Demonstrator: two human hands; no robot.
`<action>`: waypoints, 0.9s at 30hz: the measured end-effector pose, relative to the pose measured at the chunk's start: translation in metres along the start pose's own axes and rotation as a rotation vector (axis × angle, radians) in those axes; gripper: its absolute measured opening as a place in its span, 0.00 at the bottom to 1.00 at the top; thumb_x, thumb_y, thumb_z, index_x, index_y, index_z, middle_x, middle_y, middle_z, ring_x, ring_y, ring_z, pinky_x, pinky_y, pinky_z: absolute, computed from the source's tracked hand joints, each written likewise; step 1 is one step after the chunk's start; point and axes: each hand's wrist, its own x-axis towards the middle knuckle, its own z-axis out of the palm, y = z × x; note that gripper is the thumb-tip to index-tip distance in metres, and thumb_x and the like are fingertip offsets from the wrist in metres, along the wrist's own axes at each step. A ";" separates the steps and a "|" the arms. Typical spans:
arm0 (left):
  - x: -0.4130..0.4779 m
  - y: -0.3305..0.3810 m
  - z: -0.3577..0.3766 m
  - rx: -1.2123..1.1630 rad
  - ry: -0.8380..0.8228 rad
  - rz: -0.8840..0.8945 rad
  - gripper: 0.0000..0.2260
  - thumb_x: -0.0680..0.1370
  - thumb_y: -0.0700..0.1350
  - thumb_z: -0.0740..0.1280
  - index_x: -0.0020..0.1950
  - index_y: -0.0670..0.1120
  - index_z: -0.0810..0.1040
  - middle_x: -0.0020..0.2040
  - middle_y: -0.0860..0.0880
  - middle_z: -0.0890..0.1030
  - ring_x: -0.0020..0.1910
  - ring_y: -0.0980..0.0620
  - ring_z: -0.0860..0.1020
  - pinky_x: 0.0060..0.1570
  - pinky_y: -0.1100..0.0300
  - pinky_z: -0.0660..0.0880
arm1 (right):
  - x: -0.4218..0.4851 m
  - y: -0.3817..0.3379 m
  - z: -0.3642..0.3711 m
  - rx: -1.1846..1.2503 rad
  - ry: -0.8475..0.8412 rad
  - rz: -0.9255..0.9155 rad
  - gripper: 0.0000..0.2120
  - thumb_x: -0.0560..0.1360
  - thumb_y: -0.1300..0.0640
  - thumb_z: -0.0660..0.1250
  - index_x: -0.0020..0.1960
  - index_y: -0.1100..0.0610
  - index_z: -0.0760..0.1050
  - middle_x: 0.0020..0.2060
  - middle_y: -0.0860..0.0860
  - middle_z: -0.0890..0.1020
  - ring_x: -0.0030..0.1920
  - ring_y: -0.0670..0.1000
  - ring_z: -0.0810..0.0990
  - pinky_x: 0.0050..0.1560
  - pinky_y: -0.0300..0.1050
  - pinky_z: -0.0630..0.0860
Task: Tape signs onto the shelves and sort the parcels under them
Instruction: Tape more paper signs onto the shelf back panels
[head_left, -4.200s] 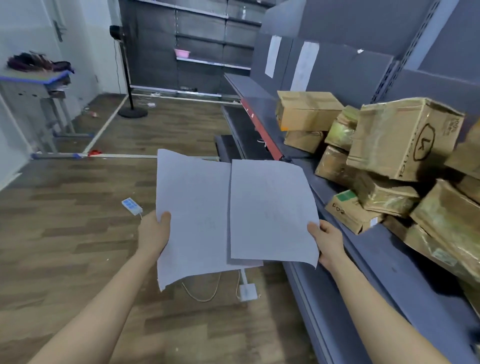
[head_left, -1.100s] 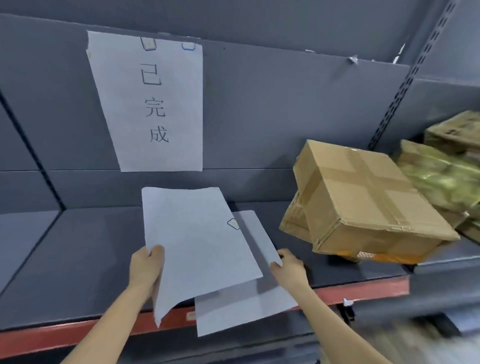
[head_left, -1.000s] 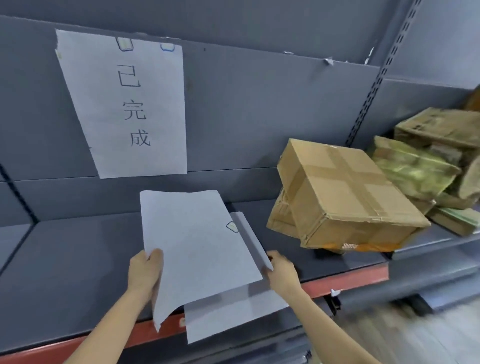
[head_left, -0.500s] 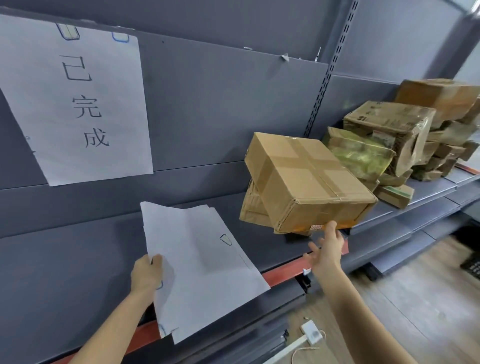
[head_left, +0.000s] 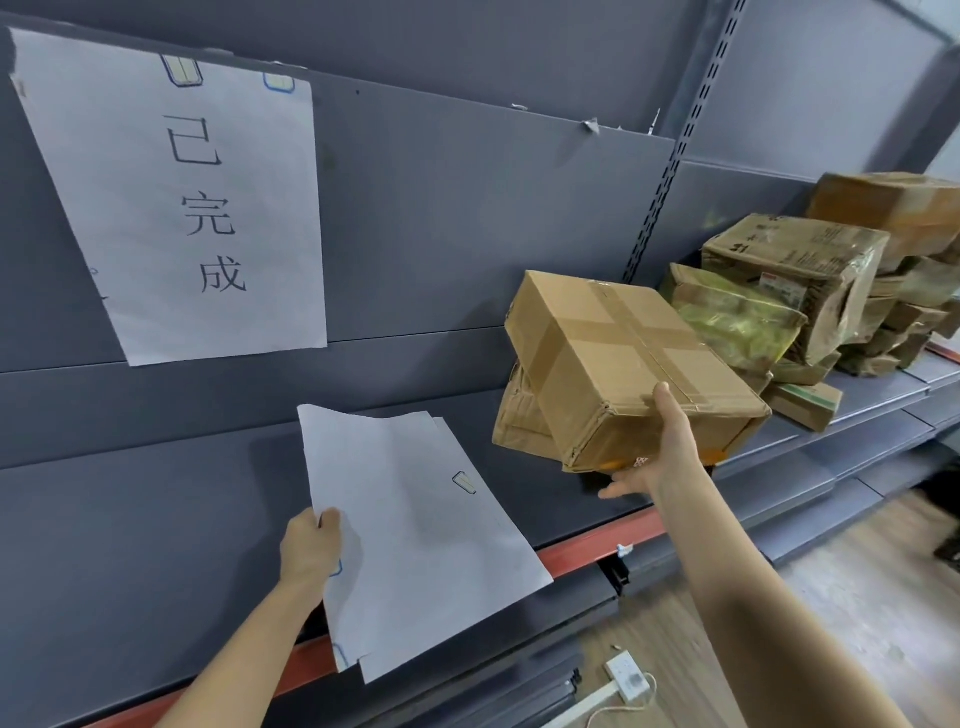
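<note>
- Taped sign (head_left: 176, 197): one. It hangs on the back panel (head_left: 441, 208) at 10 o'clock in my view, fixed by two tape tabs (head_left: 181, 70) along its top edge. I rate this sign as done.
- Left hand (head_left: 310, 548): at 7 o'clock, with the fingers curled and pinching the left edge of the loose sheets (head_left: 415, 530).
- Loose sheets: at least two, stacked and offset. They lie on the shelf (head_left: 130, 545) at 6 o'clock, below the taped sign, and overhang the shelf's front lip. I count three tape tabs already stuck on them. Neither sheet is on the panel, so I judge that these signs remain to be hung.
- Right hand (head_left: 660, 457): at 4 o'clock. The thumb is on the top edge of the cardboard box (head_left: 623, 364) and the fingers reach beneath its near face, so the hand clasps the box.
- Cardboard box: one, tilted and propped on a flatter parcel (head_left: 514, 415). It sits on the shelf at 3 o'clock from the sheets.
- Parcel pile (head_left: 795, 280): at 2 o'clock, in the next shelf bay. I count at least five more parcels, but the far ones overlap, so I cannot give an exact total. No sign shows above them, and I judge sorting as barely begun.
</note>
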 end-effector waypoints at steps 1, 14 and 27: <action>0.000 0.000 0.000 -0.002 -0.003 0.002 0.18 0.80 0.36 0.57 0.31 0.45 0.59 0.28 0.48 0.61 0.28 0.51 0.59 0.30 0.57 0.55 | 0.000 0.002 0.000 0.016 -0.011 -0.010 0.63 0.48 0.36 0.78 0.75 0.44 0.50 0.74 0.55 0.59 0.70 0.71 0.59 0.55 0.83 0.44; 0.002 0.000 0.000 -0.107 -0.030 -0.002 0.17 0.79 0.36 0.55 0.33 0.47 0.57 0.29 0.49 0.59 0.28 0.51 0.58 0.31 0.59 0.56 | -0.026 0.020 -0.018 0.138 -0.138 -0.069 0.18 0.68 0.48 0.68 0.56 0.50 0.72 0.61 0.57 0.72 0.60 0.62 0.72 0.57 0.72 0.68; 0.015 -0.013 -0.049 -0.214 0.019 -0.023 0.07 0.81 0.39 0.57 0.42 0.43 0.69 0.37 0.44 0.68 0.34 0.48 0.67 0.34 0.58 0.63 | -0.035 0.027 -0.057 -0.355 -0.235 -0.225 0.15 0.69 0.50 0.67 0.56 0.45 0.73 0.48 0.53 0.78 0.42 0.57 0.76 0.48 0.60 0.73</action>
